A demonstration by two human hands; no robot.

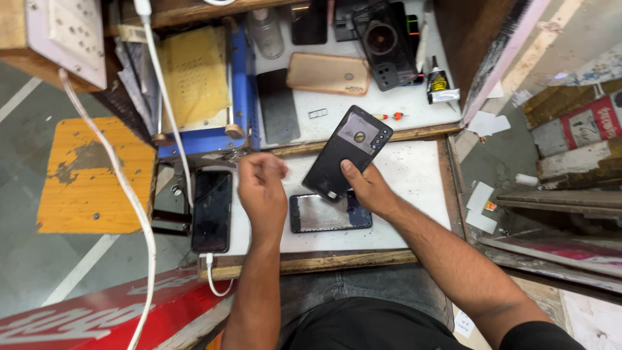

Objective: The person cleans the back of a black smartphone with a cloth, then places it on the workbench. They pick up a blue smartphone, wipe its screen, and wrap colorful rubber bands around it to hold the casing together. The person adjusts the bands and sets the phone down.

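Note:
My right hand (368, 189) holds a black phone back cover (346, 150) tilted up over the white work board (414, 194), thumb on its inner face. My left hand (262, 188) hovers to its left with the fingers curled closed; whether it pinches something small I cannot tell. Below the two hands a phone (327, 214) lies flat on the board, partly hidden by my right hand. A second dark phone (212, 210) rests at the board's left edge with a white cable (210, 275) plugged into its lower end.
Behind the board is a shelf with a tan phone case (329, 73), a dark glass panel (278, 107), a black case (389, 45), a small glue bottle (439, 83) and a red-tipped tool (392, 116). A blue machine with a yellow pad (197, 81) stands at the left. A yellow stool (91, 175) sits on the floor.

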